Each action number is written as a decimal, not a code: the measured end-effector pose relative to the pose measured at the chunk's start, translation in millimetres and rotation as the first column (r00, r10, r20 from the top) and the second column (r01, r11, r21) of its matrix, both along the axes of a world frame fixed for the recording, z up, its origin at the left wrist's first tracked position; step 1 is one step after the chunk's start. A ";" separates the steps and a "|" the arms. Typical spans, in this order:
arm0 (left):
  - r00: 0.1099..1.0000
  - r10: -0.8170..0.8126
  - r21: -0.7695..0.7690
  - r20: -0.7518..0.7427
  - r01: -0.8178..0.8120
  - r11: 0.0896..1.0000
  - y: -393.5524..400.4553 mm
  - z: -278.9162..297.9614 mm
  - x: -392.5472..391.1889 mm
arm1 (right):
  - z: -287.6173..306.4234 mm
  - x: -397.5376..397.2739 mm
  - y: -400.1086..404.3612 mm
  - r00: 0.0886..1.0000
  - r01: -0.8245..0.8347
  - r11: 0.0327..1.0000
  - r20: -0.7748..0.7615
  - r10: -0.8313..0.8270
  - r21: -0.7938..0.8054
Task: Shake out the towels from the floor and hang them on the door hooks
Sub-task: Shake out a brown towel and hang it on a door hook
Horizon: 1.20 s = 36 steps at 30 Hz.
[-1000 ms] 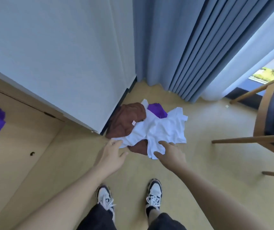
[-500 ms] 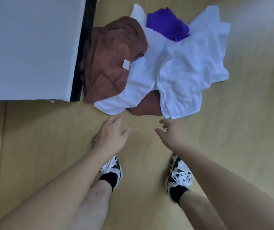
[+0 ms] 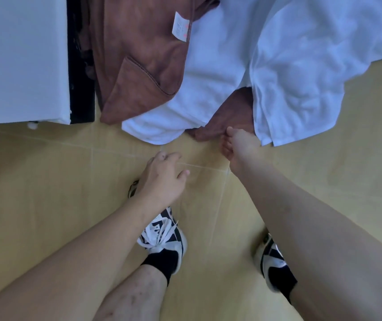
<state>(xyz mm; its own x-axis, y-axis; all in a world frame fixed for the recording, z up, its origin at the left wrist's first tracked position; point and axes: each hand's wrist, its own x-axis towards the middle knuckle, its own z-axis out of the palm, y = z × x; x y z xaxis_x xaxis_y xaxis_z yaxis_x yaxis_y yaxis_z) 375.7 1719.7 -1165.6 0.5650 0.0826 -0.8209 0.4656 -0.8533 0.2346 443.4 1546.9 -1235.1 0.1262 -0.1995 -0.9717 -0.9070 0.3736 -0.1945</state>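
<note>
Where towels (image 3: pixel 220 72) lie, crumpled softness.

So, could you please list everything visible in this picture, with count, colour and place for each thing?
brown towel: one at least, brown, crumpled on the floor beside the white panel, white label on it; a brown corner shows lower down at the right fingertips
white towels: count unclear, white, heaped on the floor, top right
white panel: one, white, top left
floor: tan
shoes: two, black and white, bottom
left hand: empty, above the floor
right hand: reaching to the brown corner; grip unclear
</note>
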 end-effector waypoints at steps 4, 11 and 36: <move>1.000 -0.016 -0.009 -0.007 0.016 1.000 -7.0 60.6 13.7 | 81.5 -21.2 -2.4 0.972 -0.232 0.971 0.018 0.233 -0.051; 0.988 -0.141 -0.082 0.071 0.146 0.986 -33.7 236.8 74.5 | 297.8 0.1 -7.1 0.874 -0.430 0.898 0.208 0.440 -0.093; 0.440 -0.195 -0.159 0.877 0.647 0.745 -317.1 905.8 224.7 | 952.1 49.4 -318.9 0.410 -0.162 0.623 0.522 0.748 -0.766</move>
